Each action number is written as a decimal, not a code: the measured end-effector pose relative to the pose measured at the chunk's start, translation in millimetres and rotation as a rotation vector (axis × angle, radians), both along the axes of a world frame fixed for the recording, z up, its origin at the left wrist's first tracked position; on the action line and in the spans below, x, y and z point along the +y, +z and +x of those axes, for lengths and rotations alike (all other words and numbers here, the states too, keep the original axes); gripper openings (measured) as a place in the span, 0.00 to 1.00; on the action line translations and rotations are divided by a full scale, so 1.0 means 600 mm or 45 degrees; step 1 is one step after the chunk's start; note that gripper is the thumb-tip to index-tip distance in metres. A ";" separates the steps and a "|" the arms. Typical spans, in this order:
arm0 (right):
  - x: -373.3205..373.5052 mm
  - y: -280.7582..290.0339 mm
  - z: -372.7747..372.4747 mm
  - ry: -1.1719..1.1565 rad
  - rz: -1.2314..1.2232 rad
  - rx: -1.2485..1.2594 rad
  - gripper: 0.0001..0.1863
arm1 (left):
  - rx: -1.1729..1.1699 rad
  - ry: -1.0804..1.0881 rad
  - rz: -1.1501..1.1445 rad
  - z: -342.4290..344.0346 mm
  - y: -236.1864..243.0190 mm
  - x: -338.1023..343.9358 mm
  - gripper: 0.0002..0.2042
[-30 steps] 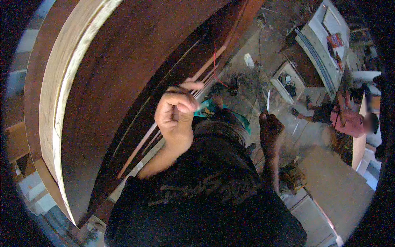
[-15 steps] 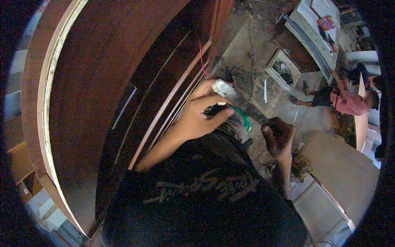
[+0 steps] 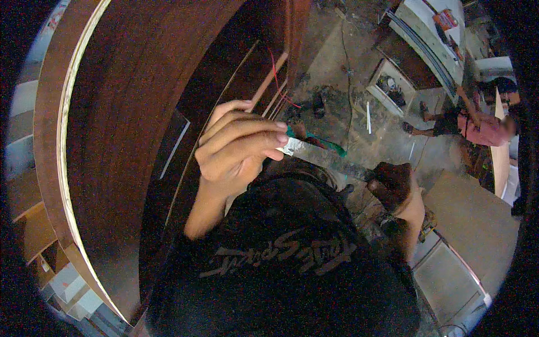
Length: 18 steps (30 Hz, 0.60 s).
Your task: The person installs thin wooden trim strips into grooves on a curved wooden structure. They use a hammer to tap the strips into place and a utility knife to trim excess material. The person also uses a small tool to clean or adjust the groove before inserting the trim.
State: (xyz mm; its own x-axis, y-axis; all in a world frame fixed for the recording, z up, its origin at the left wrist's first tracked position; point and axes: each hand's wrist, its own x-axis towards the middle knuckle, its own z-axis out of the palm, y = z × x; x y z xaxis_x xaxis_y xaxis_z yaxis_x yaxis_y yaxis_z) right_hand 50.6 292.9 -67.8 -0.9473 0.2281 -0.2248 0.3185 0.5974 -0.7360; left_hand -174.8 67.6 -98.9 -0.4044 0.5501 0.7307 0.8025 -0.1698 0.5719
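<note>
My right hand is closed around the dark near end of a long flat metal blade, its handle hidden in my fist. The blade slants up to the left in front of my dark shirt. Over its far end, my left hand has its fingers bent and pressed together, with the thumb underneath. A whitish smear shows on the blade beside those fingertips; whatever lies under them is hidden. Just beyond the blade is a green strip, partly covered.
A large dark brown wood panel with a pale edge stands close on my left. A thin red wire hangs past a wooden frame. On the floor sits an open box. Boards lie at right, near a person in pink.
My left hand has moved left and closed over the blade's far end, covering where a white lump showed. The blade and my right hand have shifted slightly right and down.
</note>
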 end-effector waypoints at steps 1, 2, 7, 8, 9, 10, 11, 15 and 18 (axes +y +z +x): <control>0.000 0.011 0.001 -0.004 -0.017 -0.042 0.19 | 0.107 0.030 -0.071 -0.001 0.010 -0.008 0.05; 0.001 0.026 0.003 -0.016 -0.028 -0.094 0.19 | 0.214 0.039 -0.153 -0.003 0.020 -0.015 0.04; 0.049 0.112 -0.013 -0.060 0.232 -0.278 0.14 | 0.363 -0.068 -0.410 -0.022 0.068 0.016 0.04; 0.057 0.125 -0.018 -0.046 0.258 -0.283 0.14 | 0.360 -0.074 -0.430 -0.025 0.073 0.022 0.04; 0.063 0.136 -0.024 -0.027 0.307 -0.316 0.13 | 0.359 -0.080 -0.446 -0.028 0.076 0.028 0.05; 0.069 0.144 -0.029 -0.018 0.266 -0.282 0.13 | 0.358 -0.085 -0.450 -0.031 0.077 0.033 0.05; 0.074 0.151 -0.034 -0.003 0.250 -0.274 0.13 | 0.366 -0.088 -0.464 -0.033 0.077 0.037 0.06; 0.086 0.163 -0.045 0.013 0.208 -0.313 0.12 | 0.339 -0.107 -0.519 -0.034 0.077 0.045 0.08; 0.084 0.160 -0.049 0.054 0.572 -0.260 0.13 | 0.346 -0.149 -0.723 -0.034 0.079 0.050 0.10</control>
State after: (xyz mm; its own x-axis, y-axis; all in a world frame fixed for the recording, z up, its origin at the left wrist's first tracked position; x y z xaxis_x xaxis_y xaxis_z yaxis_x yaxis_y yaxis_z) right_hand 21.5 343.3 28.3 -0.9048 0.3070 -0.2952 0.3978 0.8568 -0.3281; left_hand -195.2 97.8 -51.4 -0.1599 0.9107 0.3808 0.9260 0.0048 0.3775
